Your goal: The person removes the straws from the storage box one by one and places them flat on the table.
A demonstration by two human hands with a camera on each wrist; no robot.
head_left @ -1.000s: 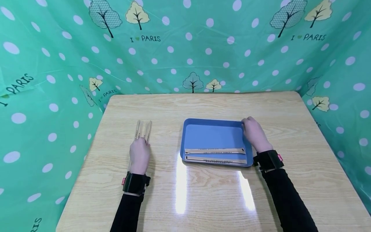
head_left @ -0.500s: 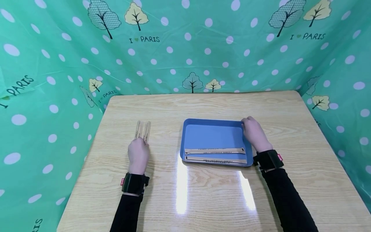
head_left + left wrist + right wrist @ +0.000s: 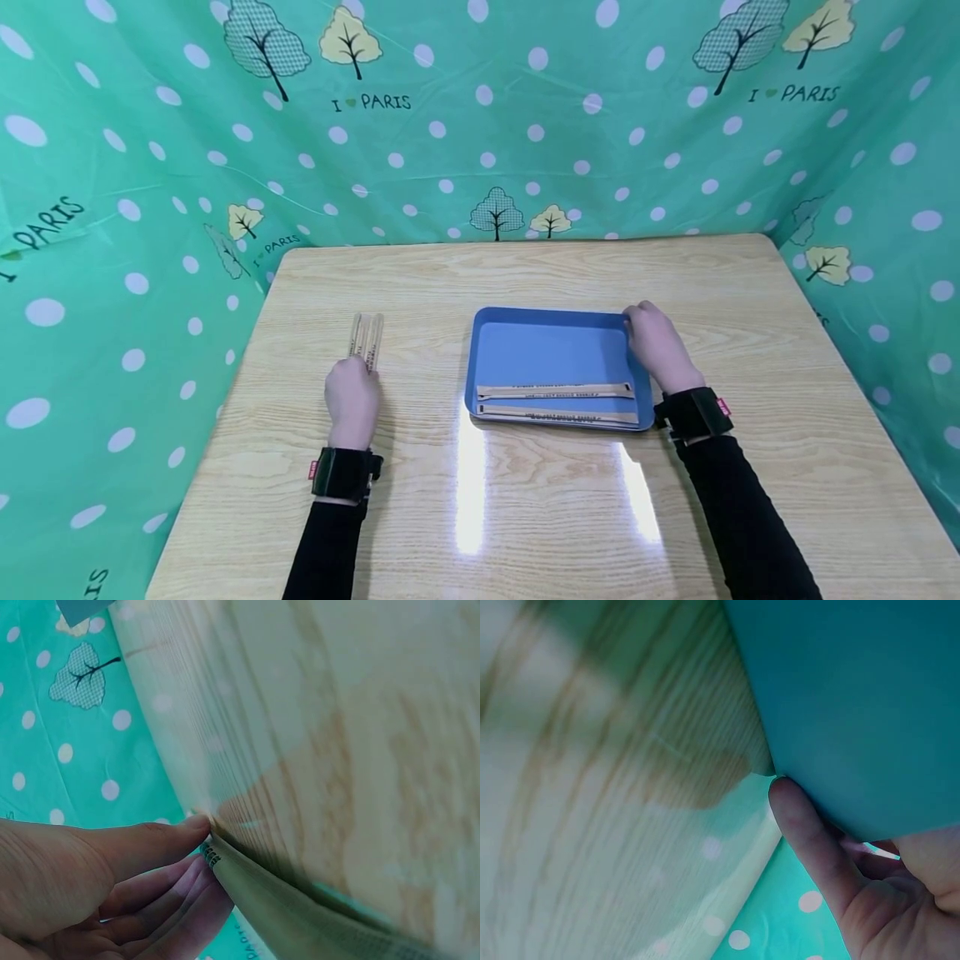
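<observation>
On the left part of the table, my left hand [image 3: 352, 402] holds several paper-wrapped chopsticks [image 3: 366, 337]. Their far ends stick out beyond the fingers, side by side and pointing away from me. The left wrist view has the thumb and fingers pinching a printed paper sleeve [image 3: 277, 915]. A shallow blue tray [image 3: 551, 342] lies right of the middle. My right hand [image 3: 662, 346] grips its far right corner, the thumb [image 3: 806, 832] along the outer wall in the right wrist view. More wrapped chopsticks [image 3: 555, 391] lie crosswise inside, along the tray's near side.
The light wooden table [image 3: 420, 500] carries two bright reflections in front of the tray. A green dotted cloth [image 3: 450, 125] with tree prints hangs behind the table and along both sides.
My left hand has shifted slightly left, and the far ends of the chopsticks in it have drawn closer together. My right hand and the tray have stayed in place.
</observation>
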